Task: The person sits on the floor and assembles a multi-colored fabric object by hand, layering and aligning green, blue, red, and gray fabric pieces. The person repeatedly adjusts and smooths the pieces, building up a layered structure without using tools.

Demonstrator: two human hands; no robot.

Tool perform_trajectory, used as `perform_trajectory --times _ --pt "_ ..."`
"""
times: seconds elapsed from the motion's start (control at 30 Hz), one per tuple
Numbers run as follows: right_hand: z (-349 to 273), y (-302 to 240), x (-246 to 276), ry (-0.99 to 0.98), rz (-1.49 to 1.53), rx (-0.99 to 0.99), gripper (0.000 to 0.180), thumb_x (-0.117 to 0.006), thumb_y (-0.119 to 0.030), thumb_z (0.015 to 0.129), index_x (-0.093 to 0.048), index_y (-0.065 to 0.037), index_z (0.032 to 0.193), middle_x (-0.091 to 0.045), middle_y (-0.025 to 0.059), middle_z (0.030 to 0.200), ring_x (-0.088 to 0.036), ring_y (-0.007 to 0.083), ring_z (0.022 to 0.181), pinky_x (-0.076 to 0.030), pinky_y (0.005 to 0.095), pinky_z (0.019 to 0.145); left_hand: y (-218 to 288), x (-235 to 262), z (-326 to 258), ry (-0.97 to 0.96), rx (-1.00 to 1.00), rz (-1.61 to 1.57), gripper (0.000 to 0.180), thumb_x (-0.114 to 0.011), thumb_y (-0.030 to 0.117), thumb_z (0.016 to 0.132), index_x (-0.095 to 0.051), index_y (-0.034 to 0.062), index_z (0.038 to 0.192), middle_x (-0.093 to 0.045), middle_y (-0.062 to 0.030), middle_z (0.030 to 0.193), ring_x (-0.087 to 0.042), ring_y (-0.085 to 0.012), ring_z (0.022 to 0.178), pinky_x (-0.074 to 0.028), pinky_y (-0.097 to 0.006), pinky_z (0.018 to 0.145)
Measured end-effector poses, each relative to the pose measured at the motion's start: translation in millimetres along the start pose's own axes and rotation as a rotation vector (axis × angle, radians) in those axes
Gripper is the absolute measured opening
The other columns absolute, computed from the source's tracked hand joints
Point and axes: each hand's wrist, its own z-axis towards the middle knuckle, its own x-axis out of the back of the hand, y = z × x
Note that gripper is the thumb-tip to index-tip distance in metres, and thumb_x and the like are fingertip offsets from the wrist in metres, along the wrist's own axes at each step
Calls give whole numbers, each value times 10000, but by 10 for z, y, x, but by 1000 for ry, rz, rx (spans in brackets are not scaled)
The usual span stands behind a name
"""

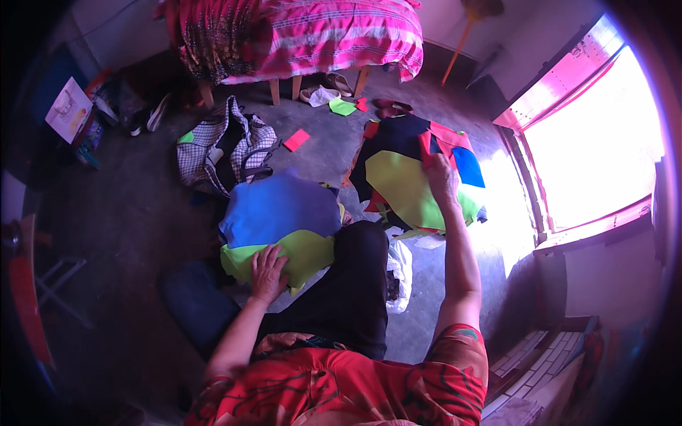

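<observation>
My left hand [268, 273] lies with its fingers spread on a lime-green fabric piece [307, 250]. A larger blue fabric piece [280, 207] lies just beyond it, both in front of my bent leg. My right arm stretches forward to a second heap of scraps. There my right hand [443, 177] has its fingers closed on a red fabric piece [425, 145]. Beside that hand in the heap lie a yellow-green piece [399, 181], a black piece [391, 140] and a small blue piece [468, 167]. My right fingertips are partly hidden by the hand.
A checked bag [199, 162] sits open beyond the left pile, with a loose red scrap [296, 140] beside it. Farther off stand shoes [392, 108] and a bed with a pink striped cover [334, 39]. A bright window [597, 138] is at right; a white plastic bag [401, 277] lies near my knee.
</observation>
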Motion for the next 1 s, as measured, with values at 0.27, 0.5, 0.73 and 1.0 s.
perform_trajectory --times 0.27,0.5,0.73,1.0 --pt "84 88 340 30 215 -8 327 -663 -195 752 -606 -98 1060 -625 70 1055 -585 254 1021 -436 397 872 97 -32 21 -29 15 3 480 -717 166 675 -546 139 1123 -399 -73 1379 -321 -280 1328 -209 -498 1088" --pt "586 563 -61 15 -349 -70 480 -673 -345 760 -568 -115 1168 -539 87 1239 -469 269 1191 -368 477 943 136 -70 222 -61 25 16 466 -706 160 689 -548 138 1127 -397 -71 1380 -318 -278 1329 -210 -502 1087" --pt "1134 646 -330 -201 -424 -148 345 -617 -285 774 -617 -32 1008 -640 146 1025 -624 318 966 -485 463 816 83 -190 472 -48 39 3 469 -716 161 665 -549 137 1102 -406 -76 1366 -332 -281 1315 -220 -509 1075" --pt "1267 746 -468 -25 -380 -286 219 -487 -219 846 -651 -115 948 -675 143 856 -662 311 849 -508 470 695 45 -244 583 -35 48 11 481 -727 159 643 -544 139 1088 -415 -81 1343 -330 -284 1311 -219 -512 1072"
